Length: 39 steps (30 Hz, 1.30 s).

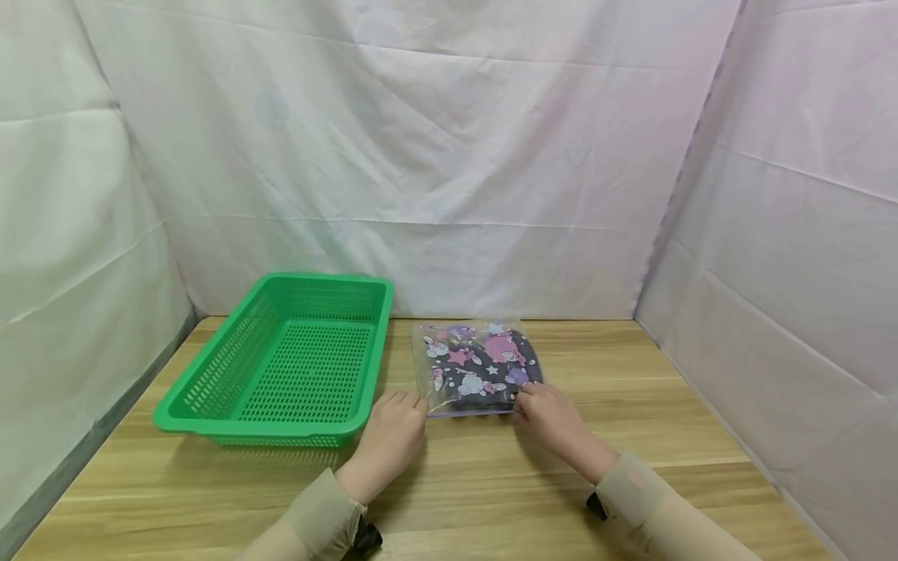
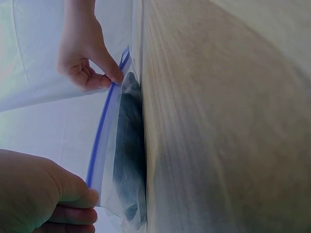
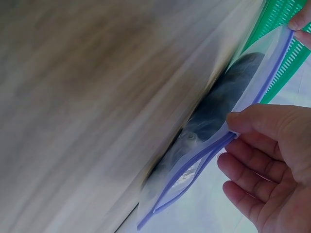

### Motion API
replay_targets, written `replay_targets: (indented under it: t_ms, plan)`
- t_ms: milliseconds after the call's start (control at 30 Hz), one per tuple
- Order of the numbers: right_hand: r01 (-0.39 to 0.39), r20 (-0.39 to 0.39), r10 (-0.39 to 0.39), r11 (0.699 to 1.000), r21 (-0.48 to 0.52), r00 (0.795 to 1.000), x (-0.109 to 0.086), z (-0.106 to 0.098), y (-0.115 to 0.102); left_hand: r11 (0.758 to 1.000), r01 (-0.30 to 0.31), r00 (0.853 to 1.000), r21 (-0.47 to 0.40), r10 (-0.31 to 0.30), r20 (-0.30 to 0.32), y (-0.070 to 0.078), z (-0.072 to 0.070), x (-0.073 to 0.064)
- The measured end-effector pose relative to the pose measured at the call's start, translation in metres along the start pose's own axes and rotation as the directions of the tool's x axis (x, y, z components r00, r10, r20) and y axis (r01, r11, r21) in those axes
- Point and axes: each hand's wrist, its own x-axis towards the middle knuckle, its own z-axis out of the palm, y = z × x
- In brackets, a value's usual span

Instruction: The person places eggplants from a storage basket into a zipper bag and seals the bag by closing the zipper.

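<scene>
A clear zip bag (image 1: 477,362), printed with pink, purple and white cartoon figures and stars, lies flat on the table with a soft-looking dark item (image 2: 129,145) inside. Its purple zip edge (image 2: 99,133) faces me. My left hand (image 1: 393,428) pinches the left end of that edge between thumb and fingers. Toward the right end, my right hand (image 1: 552,417) pinches the zip, thumb on the near side, other fingers loosely bent (image 3: 255,170). In the right wrist view, the strip gapes beyond the right hand and runs together toward the left hand (image 3: 302,22). What the dark item is cannot be told.
A green plastic basket (image 1: 379,351) with slotted walls and floor stands on the wooden table (image 1: 477,499), left of the bag and close by my left hand. White cloth (image 1: 421,156) hangs behind the table and along both sides.
</scene>
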Motion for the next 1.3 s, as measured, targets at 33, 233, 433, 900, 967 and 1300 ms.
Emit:
replay_targets:
  t_ms: [33, 233, 433, 900, 967, 1300]
  plan:
    - [-0.003, -0.001, 0.003, 1.000, 0.000, 1.000, 0.000, 0.000, 0.000, 1.000, 0.001, 1.000, 0.000, -0.001, 0.001, 0.000, 0.000, 0.000]
    - [-0.026, 0.001, 0.026, 1.000, 0.006, 1.000, -0.001, -0.001, 0.000, 1.000, 0.004, 1.000, 0.001, -0.004, 0.007, 0.000, -0.001, -0.001]
    - [-0.040, -0.012, 0.040, 0.999, 0.023, 0.999, -0.001, -0.001, 0.002, 1.000, 0.003, 1.000, 0.000, -0.003, 0.011, 0.000, -0.001, -0.001]
    - [-0.069, 0.020, 0.068, 0.997, 0.025, 0.997, -0.005, -0.002, 0.008, 1.000, 0.002, 1.000, 0.009, -0.003, 0.022, 0.000, -0.002, 0.000]
    - [-0.074, 0.027, 0.073, 0.997, 0.022, 0.997, -0.006, -0.003, 0.009, 1.000, 0.006, 1.000, 0.009, -0.006, 0.022, 0.000, -0.002, 0.000]
    - [-0.083, 0.034, 0.082, 0.996, 0.022, 0.996, -0.009, -0.005, 0.012, 1.000, 0.009, 1.000, -0.001, -0.009, 0.017, -0.001, 0.001, 0.000]
